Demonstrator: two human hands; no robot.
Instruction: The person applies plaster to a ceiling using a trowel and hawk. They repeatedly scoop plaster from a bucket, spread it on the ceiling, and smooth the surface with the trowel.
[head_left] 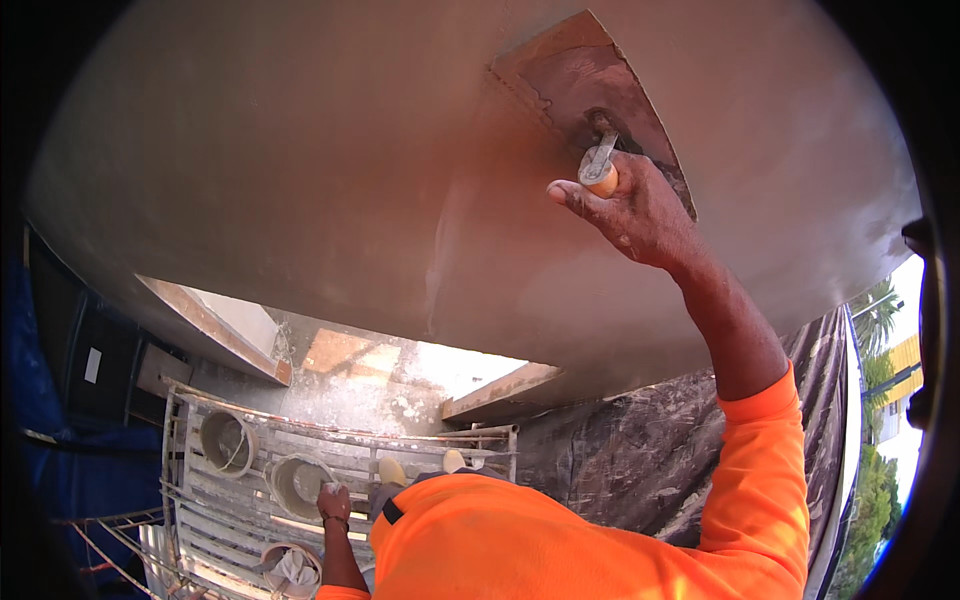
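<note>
No readable text, numbers or signs in my head view. Closest thing to a label: plain white rectangle (92, 365) on a dark panel (105, 345), just below 9 o'clock; too small for me to make out any print. Also a yellow surface (905, 367) near the rim just below 3 o'clock, partly cut off by a dark edge; can't tell from here if it's a sign, and I can't read anything on it.
</note>
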